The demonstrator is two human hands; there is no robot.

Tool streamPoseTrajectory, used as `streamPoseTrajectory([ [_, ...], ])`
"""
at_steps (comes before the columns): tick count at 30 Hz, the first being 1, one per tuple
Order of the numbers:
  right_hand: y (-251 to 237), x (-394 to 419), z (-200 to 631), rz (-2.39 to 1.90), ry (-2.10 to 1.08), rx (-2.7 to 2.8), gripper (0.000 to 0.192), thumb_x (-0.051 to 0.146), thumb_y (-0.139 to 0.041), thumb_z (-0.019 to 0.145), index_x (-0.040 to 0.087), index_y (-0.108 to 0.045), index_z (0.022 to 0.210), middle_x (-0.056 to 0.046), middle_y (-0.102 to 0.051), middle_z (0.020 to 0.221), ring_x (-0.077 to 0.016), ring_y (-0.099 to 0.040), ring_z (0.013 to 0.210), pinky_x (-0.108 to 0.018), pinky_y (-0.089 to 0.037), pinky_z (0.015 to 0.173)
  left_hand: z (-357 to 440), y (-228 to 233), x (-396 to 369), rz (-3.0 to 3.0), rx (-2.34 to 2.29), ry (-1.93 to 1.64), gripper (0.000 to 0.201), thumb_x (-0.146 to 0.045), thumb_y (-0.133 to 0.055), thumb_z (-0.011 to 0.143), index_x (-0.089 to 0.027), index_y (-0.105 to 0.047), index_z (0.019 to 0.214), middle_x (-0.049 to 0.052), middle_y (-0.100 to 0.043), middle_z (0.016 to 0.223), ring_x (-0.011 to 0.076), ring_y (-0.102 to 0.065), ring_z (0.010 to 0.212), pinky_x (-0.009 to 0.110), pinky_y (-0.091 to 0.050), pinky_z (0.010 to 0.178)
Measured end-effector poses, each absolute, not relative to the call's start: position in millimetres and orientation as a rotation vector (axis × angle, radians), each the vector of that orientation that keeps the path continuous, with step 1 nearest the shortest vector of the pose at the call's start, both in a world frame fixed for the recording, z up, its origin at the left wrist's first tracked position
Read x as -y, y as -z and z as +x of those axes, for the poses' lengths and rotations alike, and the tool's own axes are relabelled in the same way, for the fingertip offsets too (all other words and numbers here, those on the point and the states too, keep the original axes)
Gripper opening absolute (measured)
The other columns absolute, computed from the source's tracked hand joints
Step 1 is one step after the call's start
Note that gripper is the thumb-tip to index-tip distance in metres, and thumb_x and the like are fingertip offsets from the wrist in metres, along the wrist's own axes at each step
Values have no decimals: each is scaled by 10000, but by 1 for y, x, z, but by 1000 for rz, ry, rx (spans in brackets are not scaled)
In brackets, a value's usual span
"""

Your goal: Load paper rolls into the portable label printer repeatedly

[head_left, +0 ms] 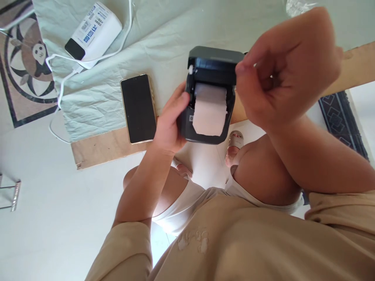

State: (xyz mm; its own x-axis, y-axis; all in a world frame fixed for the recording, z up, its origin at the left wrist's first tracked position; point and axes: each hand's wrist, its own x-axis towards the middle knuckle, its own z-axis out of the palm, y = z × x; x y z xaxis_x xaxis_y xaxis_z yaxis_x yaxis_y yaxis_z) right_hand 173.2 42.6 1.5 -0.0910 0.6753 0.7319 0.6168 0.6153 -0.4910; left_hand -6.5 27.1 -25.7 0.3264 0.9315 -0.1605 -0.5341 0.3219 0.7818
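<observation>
My left hand (172, 121) is wrapped around the left side of a small dark portable thermal printer (209, 139), holding it above the table's front edge. Its lid (216, 54) stands raised, and a white paper roll (210, 113) sits inside with its loose end over the front. At the lid's right corner, my right hand (288, 70) pinches with thumb and forefinger, the other fingers curled. To the left of the printer a smartphone (139, 108) with a dark screen lies on the table.
A pale green cloth (166, 43) covers the wooden table (99, 150). At the back left lies a white box-shaped device (98, 33) with a white cable (129, 23) trailing over the edge. Crumpled clear plastic (299, 7) lies at the back right. My knees are below the table edge.
</observation>
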Motion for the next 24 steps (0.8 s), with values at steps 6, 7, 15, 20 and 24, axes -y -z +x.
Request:
streamPoseTrajectory([
  [6,-10,-43,175,-1162,-247,1785,134,271,-490,930,251,-617,892,-9,-644,890,-138,-632,715,-314,-468,620,-8,27,-25,722,-702,-1090,116,-314,-595,905,-247,-677,951,36,-700,876,291,-586,1260,371,-545,984],
  [7,-11,-44,176,-1180,-198,1863,114,259,-510,910,251,-620,882,0,-663,890,-131,-612,688,-313,-456,622,-8,26,-25,719,-693,-1080,129,-307,-596,906,-256,-682,988,35,-705,895,293,-596,1247,374,-553,966],
  [15,-13,-41,174,-1541,-183,2383,248,424,-649,778,284,-654,983,-32,-670,764,-175,-491,617,-303,-203,557,-5,26,-22,791,-725,-1057,294,-343,-673,859,-291,-659,1148,45,-699,1150,327,-603,1242,337,-567,792],
  [20,-17,-41,180,-1442,-407,2342,387,364,-728,689,294,-659,1064,3,-704,830,-116,-451,519,-305,-286,546,-5,24,-20,799,-724,-1064,304,-331,-672,874,-265,-651,1169,39,-685,1152,275,-624,1207,282,-551,762],
  [24,-17,-49,194,-1101,-795,2022,347,344,-765,698,274,-681,1028,17,-689,864,-81,-516,557,-268,-343,491,-8,26,-23,744,-686,-1067,228,-277,-605,923,-252,-659,1143,27,-709,1025,242,-654,1144,286,-547,765],
])
